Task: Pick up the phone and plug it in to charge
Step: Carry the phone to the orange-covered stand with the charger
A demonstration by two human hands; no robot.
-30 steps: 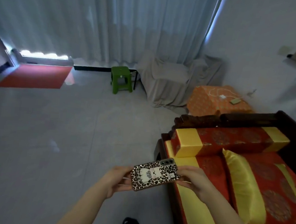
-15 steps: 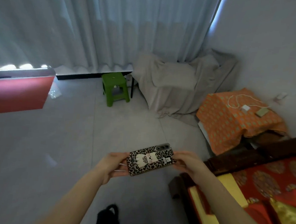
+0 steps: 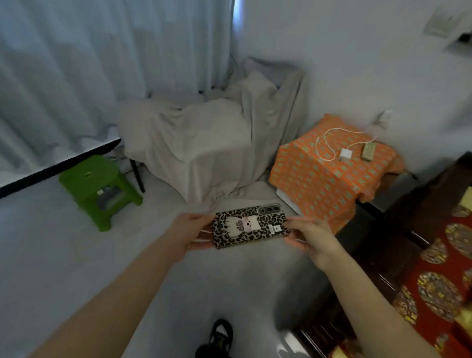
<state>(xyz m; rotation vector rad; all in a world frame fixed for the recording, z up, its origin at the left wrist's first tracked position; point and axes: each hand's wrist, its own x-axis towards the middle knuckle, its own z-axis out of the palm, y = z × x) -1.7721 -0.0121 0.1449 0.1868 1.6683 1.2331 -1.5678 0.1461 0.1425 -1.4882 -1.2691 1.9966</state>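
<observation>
A phone in a leopard-print case with a white cartoon figure lies sideways in the air between both hands, back facing me. My left hand grips its left end and my right hand grips its right end. Beyond it, on a low table under an orange patterned cloth, lie a white charger block with a looped white cable and a beige power strip. A wall outlet sits just behind the table.
A grey sheet covers a chair in the corner. A green plastic stool stands on the tiled floor at left. A dark wooden sofa with red and gold cushions fills the right side. Curtains hang behind. My shoe shows below.
The view has closed in on the orange-covered table and turned right; the sofa has slid to the right edge. Both hands still hold the phone the same way.
</observation>
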